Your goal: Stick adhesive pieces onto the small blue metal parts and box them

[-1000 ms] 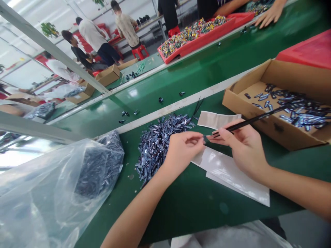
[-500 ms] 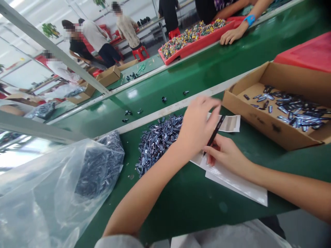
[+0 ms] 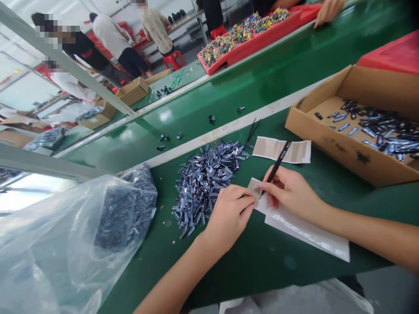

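My right hand [image 3: 290, 192] grips a pair of black tweezers [image 3: 279, 161], their points angled down toward my left fingertips. Beneath it lie white backing sheets [image 3: 307, 229], with a brownish strip [image 3: 253, 186] at their far end. My left hand [image 3: 231, 213] is closed in a pinch at the edge of that strip, close to the tweezer tips; whatever its fingers hold is hidden. Just beyond my left hand spreads a heap of small, shiny dark-blue clip-like pieces [image 3: 206, 179]. Another brownish strip on white backing [image 3: 266, 148] rests behind the tweezers.
At right, a cardboard box [image 3: 330, 139] contains similar pieces. A clear plastic bag [image 3: 75, 244] of them lies left. A second dark pair of tweezers [image 3: 252, 131] sits behind the heap. Across the green belt [image 3: 268, 83] are a red tray [image 3: 225, 65] and a co-worker's hand [image 3: 329, 12].
My left hand has come down and nearer, from beside the tweezers' upper part to their tips. My right hand keeps the tweezers. The co-worker's hand has drawn back toward the tray's end.
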Demonstrator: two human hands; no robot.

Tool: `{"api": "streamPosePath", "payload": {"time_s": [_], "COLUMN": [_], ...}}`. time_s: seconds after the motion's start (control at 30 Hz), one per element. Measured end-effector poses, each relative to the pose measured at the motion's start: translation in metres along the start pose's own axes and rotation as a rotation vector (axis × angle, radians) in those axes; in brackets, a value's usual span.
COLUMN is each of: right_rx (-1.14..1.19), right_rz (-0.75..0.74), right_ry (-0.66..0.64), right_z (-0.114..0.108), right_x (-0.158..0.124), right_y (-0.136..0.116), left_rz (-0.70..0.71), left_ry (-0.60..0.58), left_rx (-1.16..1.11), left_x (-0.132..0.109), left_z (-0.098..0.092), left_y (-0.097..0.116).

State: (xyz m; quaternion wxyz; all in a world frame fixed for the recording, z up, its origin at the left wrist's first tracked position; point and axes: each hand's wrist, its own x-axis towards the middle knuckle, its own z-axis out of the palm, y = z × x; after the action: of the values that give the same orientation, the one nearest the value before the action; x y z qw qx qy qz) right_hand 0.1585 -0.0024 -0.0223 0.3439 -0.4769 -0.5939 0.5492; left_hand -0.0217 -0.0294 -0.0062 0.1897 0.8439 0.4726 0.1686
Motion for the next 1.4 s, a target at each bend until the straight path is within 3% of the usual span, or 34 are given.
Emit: {"api": "streamPosePath", "payload": {"time_s": [0.17, 0.27, 0.43, 0.73, 0.83, 0.97, 1.1, 1.4], "right_rx": [0.068, 0.081, 0.085, 0.099, 0.081, 0.066, 0.097, 0.036], "right_rz": [0.022, 0.032, 0.032, 0.011, -0.038, -0.076, -0.066, -0.095], "right_ry": [0.002, -0.008, -0.018, -0.009, 0.074, 0.159, 0.181, 0.185], "right_z": [-0.001, 0.000, -0.001, 0.000, -0.003, -0.008, -0.009, -0.007], "right_x": [0.000, -0.001, -0.001, 0.000, -0.001, -0.001, -0.001, -0.005], "right_y": [0.001, 0.001, -0.001, 0.002, 0.000, -0.006, -0.011, -0.011], "left_rz": [-0.075, -0.114, -0.101, -0.080, -0.187, -0.477, -0.629, -0.742], "left_ry": [-0.001, -0.097, -0.223, -0.281, -0.210, -0.116, -0.074, 0.055], "left_rx": [0.109, 0.202, 0.250, 0.273, 0.056, -0.605, -1.096, -1.333], "left_x": [0.011, 0.019, 0.027, 0.032, 0.032, 0.029, 0.027, 0.020], "left_z": [-0.029, -0.042, -0.046, -0.050, -0.049, -0.031, -0.006, 0.014], "left_y": [-0.013, -0.022, -0.028, -0.024, -0.016, -0.003, 0.004, 0.018]}}
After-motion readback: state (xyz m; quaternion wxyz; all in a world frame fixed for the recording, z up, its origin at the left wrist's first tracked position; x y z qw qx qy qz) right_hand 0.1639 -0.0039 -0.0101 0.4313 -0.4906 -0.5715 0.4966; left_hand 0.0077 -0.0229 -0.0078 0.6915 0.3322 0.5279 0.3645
